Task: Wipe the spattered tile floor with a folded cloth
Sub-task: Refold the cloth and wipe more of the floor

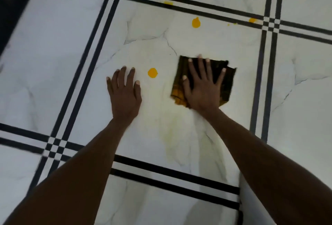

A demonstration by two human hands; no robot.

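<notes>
Right hand (202,88) spread flat on the cloth (228,83); left hand (124,90) spread, bracing on the tile (53,48). We advise firm overlapping strokes toward the nearest spot (152,72), refolding once soiled

A single head-worn, wide-angle view looks steeply down from above the person's outstretched forearms onto the floor (53,48), close in. Tile lines run tilted across the frame; no second view shares the scene.
</notes>
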